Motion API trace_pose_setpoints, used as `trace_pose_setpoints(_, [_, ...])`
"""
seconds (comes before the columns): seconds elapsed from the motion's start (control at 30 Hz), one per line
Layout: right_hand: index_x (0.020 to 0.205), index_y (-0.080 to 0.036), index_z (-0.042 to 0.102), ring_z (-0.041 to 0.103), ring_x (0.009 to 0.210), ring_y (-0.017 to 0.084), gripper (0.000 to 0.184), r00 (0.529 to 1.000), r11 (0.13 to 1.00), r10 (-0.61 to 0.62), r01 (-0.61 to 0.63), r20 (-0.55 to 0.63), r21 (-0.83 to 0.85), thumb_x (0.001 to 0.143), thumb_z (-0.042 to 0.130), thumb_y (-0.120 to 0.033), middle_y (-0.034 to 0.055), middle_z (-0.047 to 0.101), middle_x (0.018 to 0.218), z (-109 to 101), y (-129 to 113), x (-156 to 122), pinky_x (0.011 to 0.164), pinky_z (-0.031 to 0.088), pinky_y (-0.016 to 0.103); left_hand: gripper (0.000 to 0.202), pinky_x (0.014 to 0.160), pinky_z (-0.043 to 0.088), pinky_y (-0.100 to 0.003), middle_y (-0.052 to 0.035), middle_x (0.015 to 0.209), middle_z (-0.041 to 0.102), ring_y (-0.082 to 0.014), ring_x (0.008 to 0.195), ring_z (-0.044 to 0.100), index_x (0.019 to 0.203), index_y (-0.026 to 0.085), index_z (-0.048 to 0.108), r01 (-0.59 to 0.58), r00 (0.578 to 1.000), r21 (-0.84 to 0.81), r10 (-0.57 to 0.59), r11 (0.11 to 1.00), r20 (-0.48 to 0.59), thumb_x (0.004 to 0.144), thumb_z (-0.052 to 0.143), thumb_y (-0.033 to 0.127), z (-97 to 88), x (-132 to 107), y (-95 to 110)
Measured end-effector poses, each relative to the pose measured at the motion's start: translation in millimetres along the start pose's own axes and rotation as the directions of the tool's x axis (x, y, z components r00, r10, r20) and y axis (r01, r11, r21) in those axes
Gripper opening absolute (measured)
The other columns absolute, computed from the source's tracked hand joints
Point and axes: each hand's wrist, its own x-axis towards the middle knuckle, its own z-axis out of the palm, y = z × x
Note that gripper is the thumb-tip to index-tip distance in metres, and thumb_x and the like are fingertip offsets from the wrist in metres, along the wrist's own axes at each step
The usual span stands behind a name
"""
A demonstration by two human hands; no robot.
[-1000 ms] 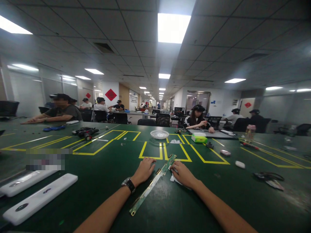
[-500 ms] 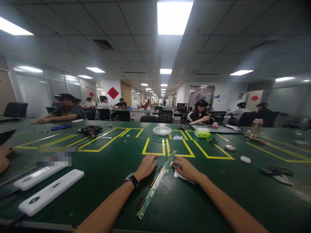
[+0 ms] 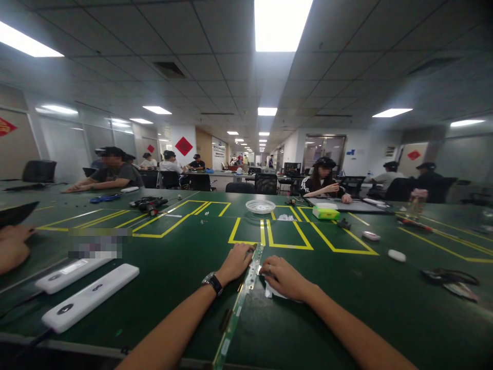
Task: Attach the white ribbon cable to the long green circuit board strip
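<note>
A long, narrow green circuit board (image 3: 234, 319) lies slanted on the table between my forearms, with its near end at the bottom of the view. My left hand (image 3: 236, 262), with a black watch on the wrist, has its fingers closed on the left edge near the far end. On the opposite edge, my right hand (image 3: 283, 275) is curled with fingertips pinched together against the board; whatever is between them is too small to make out. A white crumpled tissue (image 3: 268, 292) sits partly hidden beneath my right hand. Dark connectors stick out along the board's left side.
Two white power strips (image 3: 92, 298) lie at the left, near another person's hand (image 3: 13, 249). Beyond my hands stands a clear round dish (image 3: 260, 206), with a green tissue pack (image 3: 325, 212) to its right. Several people sit around the table and farther back.
The circuit board has slid toward me and turned slightly steeper. My left hand has moved from beside the board onto its far end. My right hand has shifted a little left and nearer.
</note>
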Motion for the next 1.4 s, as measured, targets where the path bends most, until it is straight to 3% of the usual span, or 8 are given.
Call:
trace_pose_setpoints(0.27, [0.098,-0.017,0.067,0.054,0.099,0.022,0.022,0.963,0.961,0.252,-0.261,-0.1,-0.09,0.086,0.049,-0.016,0.0094,0.062,0.1,-8.0,65.9,-18.5,0.089,0.039,0.034,0.026,0.093,0.04,-0.036,-0.0086,0.107,0.062,-0.0227,0.103,0.052,0.108,0.018,0.06,-0.005,1.0,-0.004,0.005,1.0,0.016,0.09,0.042,0.023,-1.9,-0.2,1.1])
trace_pose_setpoints(0.4, [0.097,-0.016,0.067,0.054,0.098,0.022,0.023,0.947,0.944,0.298,-0.311,-0.121,-0.108,0.085,0.048,-0.015,0.0098,0.063,0.098,-6.3,61.3,-18.2,0.089,0.039,0.033,0.026,0.093,0.04,-0.036,-0.0089,0.107,0.062,-0.0228,0.103,0.052,0.108,0.017,0.06,-0.022,1.0,-0.006,0.022,1.0,0.002,0.09,0.043,0.022,0.9,0.7,-1.8])
trace_pose_setpoints(0.63, [0.102,-0.021,0.065,0.052,0.1,0.022,0.022,0.987,0.984,0.144,-0.151,-0.067,-0.099,0.086,0.05,-0.018,0.0077,0.061,0.106,7.5,26.1,-3.2,0.083,0.038,0.031,0.026,0.094,0.039,-0.036,-0.0083,0.104,0.063,-0.0219,0.102,0.053,0.107,0.017,0.061,-0.033,0.999,-0.025,0.033,0.999,-0.033,0.092,0.042,0.028,5.8,2.5,-7.2])
trace_pose_setpoints(0.8, [0.101,-0.02,0.067,0.053,0.1,0.021,0.023,0.968,0.962,0.238,-0.247,-0.085,-0.113,0.085,0.049,-0.018,0.0079,0.062,0.104,2.6,50.2,-8.3,0.088,0.037,0.031,0.031,0.094,0.038,-0.035,-0.0078,0.105,0.063,-0.0214,0.103,0.052,0.107,0.018,0.061,-0.036,0.999,-0.043,0.035,0.998,-0.027,0.095,0.038,0.035,4.8,2.1,-6.1])
trace_pose_setpoints(0.97, [0.098,-0.016,0.068,0.055,0.098,0.022,0.025,0.893,0.885,0.427,-0.445,-0.139,-0.138,0.086,0.046,-0.017,0.0095,0.063,0.099,-8.9,84.7,-25.1,0.088,0.039,0.032,0.032,0.095,0.038,-0.035,-0.008,0.107,0.062,-0.0222,0.104,0.051,0.108,0.017,0.06,-0.021,1.0,-0.041,0.021,0.999,-0.005,0.095,0.038,0.036,2.3,1.4,-3.5])
trace_pose_setpoints(1.07, [0.097,-0.016,0.067,0.055,0.098,0.022,0.025,0.866,0.854,0.474,-0.497,-0.161,-0.157,0.086,0.045,-0.017,0.0102,0.063,0.098,-9.8,87.9,-28.4,0.087,0.04,0.033,0.032,0.094,0.039,-0.035,-0.0085,0.108,0.062,-0.0224,0.104,0.051,0.109,0.017,0.06,-0.016,1.0,-0.042,0.016,0.999,0.01,0.095,0.038,0.035,0.4,1.3,-1.3])
trace_pose_setpoints(1.3, [0.099,-0.018,0.065,0.053,0.099,0.021,0.022,0.956,0.949,0.28,-0.289,-0.081,-0.126,0.087,0.047,-0.018,0.0089,0.06,0.102,3.4,51.3,-12.0,0.087,0.039,0.032,0.03,0.094,0.039,-0.035,-0.0092,0.107,0.063,-0.0221,0.103,0.053,0.109,0.016,0.06,-0.011,1.0,-0.055,0.01,0.998,-0.007,0.093,0.039,0.032,-0.1,0.4,-0.6])
trace_pose_setpoints(1.4, [0.1,-0.019,0.065,0.053,0.1,0.021,0.022,0.969,0.964,0.236,-0.244,-0.079,-0.111,0.086,0.047,-0.018,0.0082,0.061,0.102,4.8,47.3,-8.8,0.087,0.039,0.032,0.029,0.094,0.039,-0.035,-0.0095,0.108,0.063,-0.0219,0.103,0.053,0.108,0.016,0.061,-0.002,1.0,-0.078,0.001,0.997,-0.015,0.092,0.041,0.03,-0.8,0.9,-1.0])
